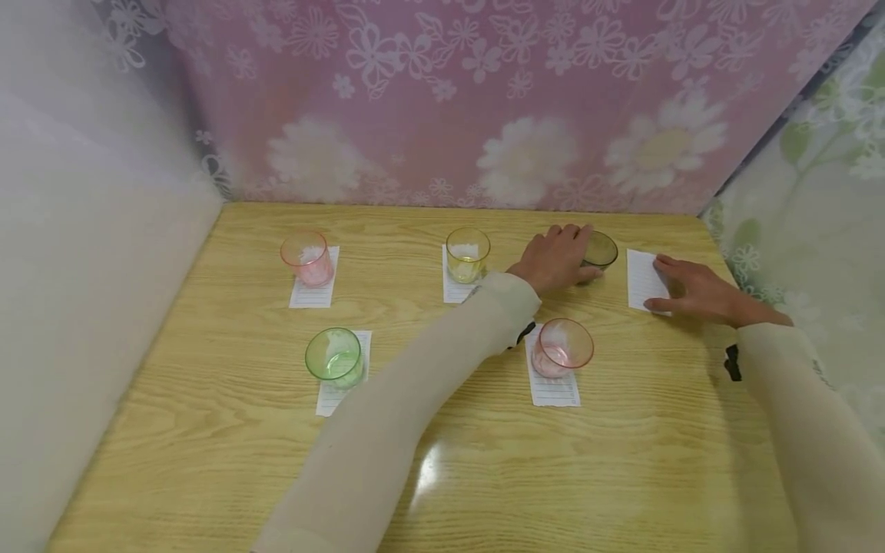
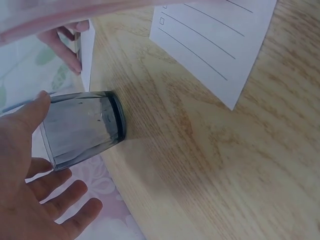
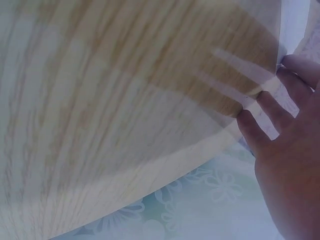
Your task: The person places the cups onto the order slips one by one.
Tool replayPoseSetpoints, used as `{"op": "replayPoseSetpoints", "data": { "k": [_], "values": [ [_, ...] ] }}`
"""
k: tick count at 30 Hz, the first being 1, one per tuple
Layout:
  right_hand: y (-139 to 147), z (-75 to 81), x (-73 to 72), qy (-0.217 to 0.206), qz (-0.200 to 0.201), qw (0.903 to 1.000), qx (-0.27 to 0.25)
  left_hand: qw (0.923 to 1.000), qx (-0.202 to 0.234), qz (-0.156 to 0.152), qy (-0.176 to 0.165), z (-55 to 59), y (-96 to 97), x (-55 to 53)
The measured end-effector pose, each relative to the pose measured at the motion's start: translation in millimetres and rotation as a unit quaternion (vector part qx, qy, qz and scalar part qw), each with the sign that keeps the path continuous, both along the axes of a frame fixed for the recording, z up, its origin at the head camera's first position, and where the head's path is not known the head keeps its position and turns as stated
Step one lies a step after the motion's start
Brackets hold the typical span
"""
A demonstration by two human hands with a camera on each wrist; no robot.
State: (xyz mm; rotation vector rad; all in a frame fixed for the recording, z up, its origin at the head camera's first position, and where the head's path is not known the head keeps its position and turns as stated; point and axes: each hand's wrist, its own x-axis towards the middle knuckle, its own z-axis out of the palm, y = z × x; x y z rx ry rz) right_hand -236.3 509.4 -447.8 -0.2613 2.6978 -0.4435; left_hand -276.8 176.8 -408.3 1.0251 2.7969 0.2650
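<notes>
My left hand (image 1: 556,261) is at a dark grey glass (image 1: 600,250) at the back right of the table. In the left wrist view, the thumb and index finger of that hand (image 2: 25,165) hold the clear grey glass (image 2: 82,127) near its rim, while the other fingers spread free. The glass's base is by the wood. Farther right, my right hand (image 1: 701,292) rests its thumb and fingertips on the right edge of a lined white paper slip (image 1: 643,280). In the right wrist view, the fingers of the right hand (image 3: 295,145) are spread and touch down at the table.
A pink glass (image 1: 311,269), a yellow glass (image 1: 466,265), a green glass (image 1: 336,361) and another pink glass (image 1: 560,353) each stand on lined slips on the wooden table (image 1: 588,476). Floral cloth (image 1: 442,100) hangs behind; a pale sheet (image 1: 97,230) borders the left.
</notes>
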Motion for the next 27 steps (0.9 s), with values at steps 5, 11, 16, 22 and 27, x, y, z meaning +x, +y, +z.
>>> {"op": "replayPoseSetpoints", "data": {
  "k": [5, 11, 16, 22, 27],
  "values": [
    [0.3, -1.6, 0.6, -0.001, 0.003, 1.0000, -0.004, 0.9999, -0.001, 0.004, 0.009, -4.3, 2.4, -0.9],
    [-1.2, -0.2, 2.0, -0.004, 0.000, 1.0000, 0.000, 0.9998, 0.020, 0.005, -0.005, -8.7, 5.1, -4.8],
    [-3.1, 1.6, 0.6, 0.005, 0.010, 0.9999, 0.006, 0.9982, 0.045, 0.014, -0.036, -11.6, 3.3, -10.0],
    [-4.6, 3.8, 0.4, 0.010, 0.013, 0.9998, 0.012, 0.9938, 0.082, 0.024, -0.070, -13.7, 1.7, -15.0],
    [-6.5, 6.4, 0.7, 0.013, 0.018, 0.9996, 0.018, 0.9901, 0.109, 0.028, -0.084, -17.6, 1.9, -20.1]
  ]
}}
